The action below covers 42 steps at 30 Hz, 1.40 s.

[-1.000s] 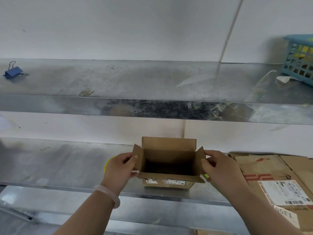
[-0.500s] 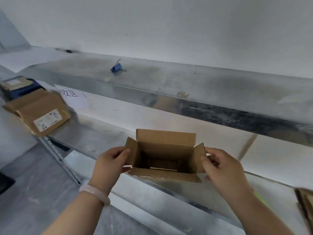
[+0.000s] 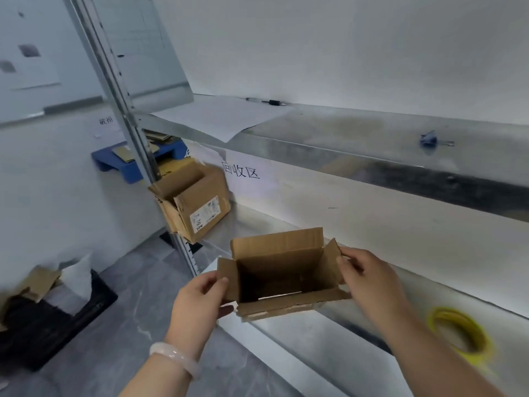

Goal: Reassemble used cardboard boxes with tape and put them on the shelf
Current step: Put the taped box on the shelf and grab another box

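Note:
A small open cardboard box with its top flaps standing up is held in front of the metal shelf, at about the level of its lower board's front edge. My left hand grips the box's left flap and my right hand grips its right flap. A second, larger open cardboard box with a white label sits at the far left end of the same lower board. A yellow tape roll lies on the lower board to the right of my right arm.
The upper board carries a white paper sheet, a pen and a blue binder clip. The shelf's upright post stands at left. On the floor are a black bin with cardboard scraps and a blue pallet.
The view has swung left along the shelf. Both hands have lifted the small box off the lower board and carried it leftward, away from the flat boxes on the right.

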Each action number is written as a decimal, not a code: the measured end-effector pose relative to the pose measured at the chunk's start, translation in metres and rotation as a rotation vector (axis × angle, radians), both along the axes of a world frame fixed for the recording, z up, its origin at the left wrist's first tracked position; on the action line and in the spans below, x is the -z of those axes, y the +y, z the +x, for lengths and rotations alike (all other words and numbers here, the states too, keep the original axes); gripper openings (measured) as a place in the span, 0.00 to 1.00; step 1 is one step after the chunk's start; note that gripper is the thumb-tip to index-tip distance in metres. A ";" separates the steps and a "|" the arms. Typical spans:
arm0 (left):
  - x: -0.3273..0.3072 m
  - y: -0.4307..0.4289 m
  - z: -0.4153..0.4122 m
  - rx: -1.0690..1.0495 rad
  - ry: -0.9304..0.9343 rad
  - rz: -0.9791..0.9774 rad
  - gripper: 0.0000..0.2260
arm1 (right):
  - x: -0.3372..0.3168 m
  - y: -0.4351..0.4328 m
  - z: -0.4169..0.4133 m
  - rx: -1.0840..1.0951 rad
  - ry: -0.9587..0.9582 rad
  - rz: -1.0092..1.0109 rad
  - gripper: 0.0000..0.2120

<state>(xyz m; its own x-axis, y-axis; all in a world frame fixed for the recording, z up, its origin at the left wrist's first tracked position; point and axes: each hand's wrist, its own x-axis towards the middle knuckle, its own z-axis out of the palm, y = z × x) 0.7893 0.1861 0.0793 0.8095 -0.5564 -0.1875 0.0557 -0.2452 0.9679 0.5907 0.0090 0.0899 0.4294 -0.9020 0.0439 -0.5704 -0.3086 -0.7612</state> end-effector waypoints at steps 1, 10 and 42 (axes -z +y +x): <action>0.002 0.004 0.012 -0.006 0.015 -0.002 0.07 | 0.000 0.001 0.015 0.002 -0.019 0.023 0.14; 0.027 -0.012 0.110 -0.069 0.187 -0.045 0.10 | 0.010 -0.033 0.122 -0.015 -0.127 0.129 0.13; 0.033 -0.037 0.267 0.569 -0.181 0.114 0.20 | 0.070 -0.020 0.356 0.157 -0.354 0.728 0.28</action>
<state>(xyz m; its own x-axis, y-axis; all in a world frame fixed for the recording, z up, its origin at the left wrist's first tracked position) 1.0559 0.1492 0.0458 0.4157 -0.8955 -0.1588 -0.2773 -0.2910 0.9156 0.9472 -0.0110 0.0202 0.3666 -0.8054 -0.4657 -0.2541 0.3948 -0.8829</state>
